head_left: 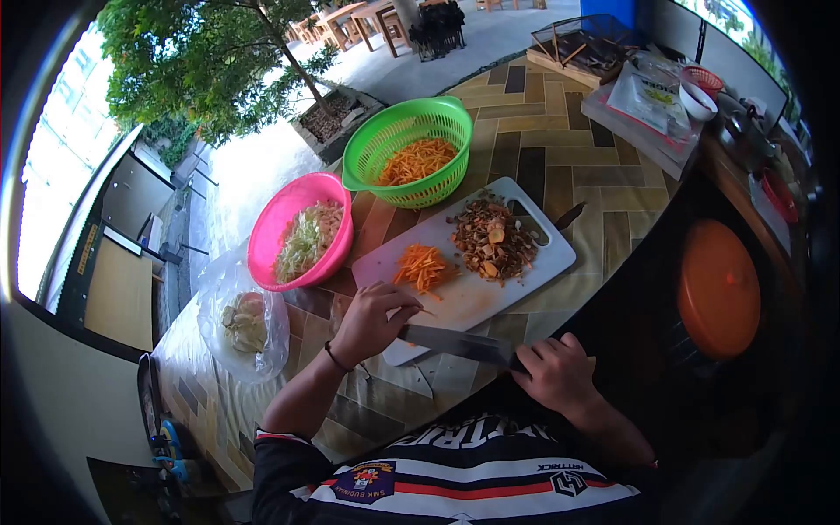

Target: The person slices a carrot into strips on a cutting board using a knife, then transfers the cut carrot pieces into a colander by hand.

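Note:
My right hand [557, 372] is wrapped round the handle of a knife [455, 343], whose broad blade points left over the near edge of a white cutting board [534, 293]. By the blade's tip, my left hand [374, 322] has its fingers pressed together; what they hold, if anything, is too small to name. Shredded carrot [423, 269] lies in a small pile on the board, just beyond my left hand. To its right is a larger heap of brown and orange peelings [494, 236].
Behind the board stands a green basket [350, 162] of shredded carrot. A pink basin [262, 249] holds shredded cabbage, with a plastic bag [273, 350] nearer me. An orange lid [719, 289] is at the right. Bowls and packages lie at the back right.

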Demonstrator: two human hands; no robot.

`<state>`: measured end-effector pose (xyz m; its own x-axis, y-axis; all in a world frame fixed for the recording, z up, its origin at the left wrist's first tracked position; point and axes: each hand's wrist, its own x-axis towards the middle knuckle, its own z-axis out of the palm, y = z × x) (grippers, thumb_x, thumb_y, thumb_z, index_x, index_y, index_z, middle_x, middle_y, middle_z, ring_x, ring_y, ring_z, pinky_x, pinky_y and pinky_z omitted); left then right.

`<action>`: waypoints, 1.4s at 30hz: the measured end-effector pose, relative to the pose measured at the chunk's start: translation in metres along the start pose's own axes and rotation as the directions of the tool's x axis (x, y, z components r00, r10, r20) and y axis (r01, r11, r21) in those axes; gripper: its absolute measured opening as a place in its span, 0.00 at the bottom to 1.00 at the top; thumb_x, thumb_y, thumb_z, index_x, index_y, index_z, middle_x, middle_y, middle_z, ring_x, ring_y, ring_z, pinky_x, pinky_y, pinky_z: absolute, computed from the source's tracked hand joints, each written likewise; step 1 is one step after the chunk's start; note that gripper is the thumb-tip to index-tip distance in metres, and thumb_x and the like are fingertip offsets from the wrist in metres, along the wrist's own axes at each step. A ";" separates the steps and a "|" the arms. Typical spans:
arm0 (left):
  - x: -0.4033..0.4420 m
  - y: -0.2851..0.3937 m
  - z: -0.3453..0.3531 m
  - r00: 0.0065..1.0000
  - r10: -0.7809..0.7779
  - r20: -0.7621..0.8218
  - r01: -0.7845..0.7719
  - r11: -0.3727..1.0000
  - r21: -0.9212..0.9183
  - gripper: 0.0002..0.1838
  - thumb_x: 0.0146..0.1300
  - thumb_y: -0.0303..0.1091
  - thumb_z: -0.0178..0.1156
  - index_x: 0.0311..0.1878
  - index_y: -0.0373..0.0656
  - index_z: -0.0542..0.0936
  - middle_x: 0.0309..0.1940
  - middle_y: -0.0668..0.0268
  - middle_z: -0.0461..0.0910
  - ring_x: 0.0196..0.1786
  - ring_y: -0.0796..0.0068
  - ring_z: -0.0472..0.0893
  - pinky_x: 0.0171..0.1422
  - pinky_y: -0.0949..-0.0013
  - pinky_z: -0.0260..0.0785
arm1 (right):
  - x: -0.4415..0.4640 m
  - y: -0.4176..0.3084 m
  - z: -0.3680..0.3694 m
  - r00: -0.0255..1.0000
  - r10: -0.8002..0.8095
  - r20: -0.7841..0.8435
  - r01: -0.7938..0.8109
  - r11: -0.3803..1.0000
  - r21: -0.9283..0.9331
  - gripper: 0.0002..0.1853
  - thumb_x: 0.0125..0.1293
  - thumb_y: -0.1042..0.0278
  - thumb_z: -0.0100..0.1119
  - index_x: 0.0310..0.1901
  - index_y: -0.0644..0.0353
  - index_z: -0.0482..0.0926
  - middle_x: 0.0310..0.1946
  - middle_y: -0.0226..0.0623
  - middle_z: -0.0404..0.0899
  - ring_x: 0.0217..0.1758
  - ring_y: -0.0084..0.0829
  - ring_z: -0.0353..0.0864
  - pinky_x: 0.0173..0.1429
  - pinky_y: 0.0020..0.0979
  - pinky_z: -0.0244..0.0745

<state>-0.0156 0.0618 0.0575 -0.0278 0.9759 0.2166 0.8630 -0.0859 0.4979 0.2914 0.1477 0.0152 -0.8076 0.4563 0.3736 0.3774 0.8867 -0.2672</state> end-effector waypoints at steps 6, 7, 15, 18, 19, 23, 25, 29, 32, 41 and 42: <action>0.030 -0.009 0.004 0.974 -0.017 -0.224 0.074 0.966 0.249 0.11 0.56 0.32 0.69 0.44 0.45 0.87 0.37 0.65 0.81 0.45 0.61 0.79 0.52 0.60 0.69 | -0.002 0.016 0.002 0.998 -0.032 0.056 0.023 0.988 0.149 0.17 0.49 0.58 0.74 0.36 0.52 0.78 0.24 0.30 0.80 0.28 0.32 0.83 0.35 0.35 0.66; 0.031 -0.007 0.005 0.968 -0.030 -0.250 0.103 0.953 0.284 0.16 0.55 0.32 0.70 0.49 0.46 0.85 0.40 0.65 0.80 0.47 0.61 0.78 0.53 0.59 0.69 | -0.002 0.019 0.002 0.996 -0.017 0.088 -0.002 0.976 0.218 0.16 0.51 0.58 0.74 0.37 0.53 0.78 0.23 0.31 0.80 0.27 0.34 0.83 0.33 0.35 0.68; -0.020 0.007 0.003 0.949 -0.122 -0.290 0.197 0.949 0.246 0.14 0.54 0.28 0.71 0.46 0.45 0.86 0.42 0.64 0.82 0.47 0.61 0.80 0.53 0.60 0.74 | 0.005 0.044 0.005 0.930 0.116 0.349 -0.325 0.702 0.634 0.15 0.67 0.55 0.62 0.44 0.59 0.76 0.23 0.45 0.82 0.28 0.51 0.84 0.31 0.46 0.78; -0.045 0.022 0.008 0.952 -0.194 -0.239 0.246 0.945 0.215 0.15 0.53 0.29 0.72 0.46 0.44 0.86 0.46 0.64 0.82 0.51 0.61 0.81 0.55 0.60 0.74 | 0.014 0.049 0.002 0.915 0.071 0.397 -0.354 0.614 0.706 0.16 0.69 0.55 0.60 0.44 0.60 0.76 0.22 0.46 0.81 0.28 0.52 0.84 0.31 0.45 0.77; -0.052 0.023 0.012 0.953 -0.213 -0.214 0.258 0.942 0.213 0.17 0.52 0.30 0.73 0.47 0.44 0.85 0.49 0.64 0.82 0.54 0.60 0.81 0.58 0.61 0.75 | 0.017 0.050 0.002 0.912 0.053 0.406 -0.352 0.606 0.713 0.15 0.69 0.55 0.61 0.44 0.60 0.76 0.23 0.46 0.81 0.28 0.52 0.84 0.31 0.45 0.77; -0.058 0.022 0.020 0.971 -0.165 -0.172 0.203 0.952 0.230 0.18 0.52 0.31 0.72 0.49 0.46 0.84 0.51 0.64 0.82 0.56 0.59 0.81 0.61 0.58 0.74 | 0.028 0.059 0.002 0.856 -0.012 0.517 -0.432 0.533 0.728 0.15 0.68 0.57 0.61 0.43 0.61 0.78 0.24 0.48 0.82 0.27 0.50 0.84 0.31 0.42 0.77; -0.056 0.019 0.022 0.968 -0.170 -0.186 0.210 0.951 0.227 0.18 0.51 0.31 0.73 0.47 0.46 0.85 0.50 0.64 0.82 0.56 0.59 0.81 0.61 0.58 0.74 | 0.032 0.061 -0.003 0.807 -0.011 0.591 -0.504 0.510 0.697 0.15 0.67 0.58 0.62 0.45 0.62 0.80 0.24 0.50 0.82 0.27 0.48 0.85 0.30 0.38 0.77; -0.057 0.021 0.025 0.953 -0.207 -0.220 0.259 0.935 0.243 0.15 0.53 0.32 0.73 0.45 0.47 0.84 0.49 0.66 0.81 0.56 0.61 0.80 0.61 0.58 0.73 | 0.031 0.058 0.000 0.735 0.051 0.676 -0.623 0.445 0.643 0.12 0.68 0.64 0.60 0.44 0.66 0.79 0.19 0.38 0.82 0.18 0.27 0.82 0.24 0.29 0.75; -0.056 0.019 0.028 0.970 -0.108 -0.217 0.161 0.956 0.244 0.15 0.56 0.35 0.71 0.47 0.46 0.83 0.50 0.65 0.80 0.57 0.63 0.79 0.59 0.59 0.73 | 0.031 0.051 -0.004 0.716 0.109 0.690 -0.682 0.323 0.657 0.12 0.68 0.65 0.61 0.43 0.67 0.79 0.17 0.33 0.78 0.16 0.20 0.77 0.21 0.22 0.71; -0.068 -0.011 0.014 0.987 0.162 0.006 -0.160 0.969 0.186 0.21 0.59 0.36 0.68 0.54 0.40 0.79 0.56 0.60 0.76 0.63 0.60 0.76 0.62 0.57 0.72 | 0.024 0.011 -0.015 0.782 0.165 0.601 -0.532 0.679 0.506 0.15 0.67 0.61 0.65 0.46 0.64 0.76 0.20 0.43 0.78 0.21 0.41 0.82 0.27 0.33 0.72; -0.069 -0.012 0.014 0.986 0.168 0.004 -0.166 0.970 0.179 0.21 0.59 0.36 0.68 0.54 0.39 0.79 0.57 0.60 0.76 0.63 0.59 0.76 0.63 0.57 0.72 | 0.022 0.006 -0.018 0.766 0.164 0.622 -0.540 0.689 0.483 0.15 0.67 0.61 0.65 0.47 0.63 0.76 0.21 0.43 0.79 0.21 0.41 0.82 0.27 0.33 0.72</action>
<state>-0.0175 -0.0021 0.0250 0.1193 0.9483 0.2942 0.9318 -0.2093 0.2966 0.2840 0.1649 0.0374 -0.8386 0.4481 -0.3099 0.4769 0.3288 -0.8152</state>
